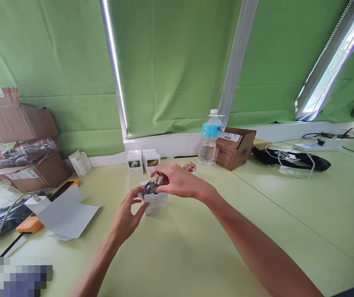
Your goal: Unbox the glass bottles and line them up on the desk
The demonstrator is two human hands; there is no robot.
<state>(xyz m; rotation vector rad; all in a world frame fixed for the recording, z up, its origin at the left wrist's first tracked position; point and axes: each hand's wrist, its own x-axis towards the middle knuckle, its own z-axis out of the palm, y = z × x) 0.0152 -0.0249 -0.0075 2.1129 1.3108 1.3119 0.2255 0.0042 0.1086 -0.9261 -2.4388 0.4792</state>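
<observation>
In front of me on the table, a small white box [156, 205] stands with its top open. My left hand [130, 210] grips its left side between thumb and fingers. A dark, shiny glass bottle [151, 187] with a metallic cap [159, 178] sits at the mouth of the box, partly inside it. My right hand [173, 181] is closed around the bottle near its cap, reaching in from the right. The bottle's lower part is hidden by the box wall. Behind my right hand lies a small round red and gold object [190, 166].
Small white picture boxes [135, 162] stand behind my hands. A water bottle [209, 142] and a cardboard box [234, 148] are at the back. At left are an open white carton [80, 163], white paper [67, 212], an orange power strip [30, 225] and stacked cartons [37, 171]. A black strap [291, 160] lies right.
</observation>
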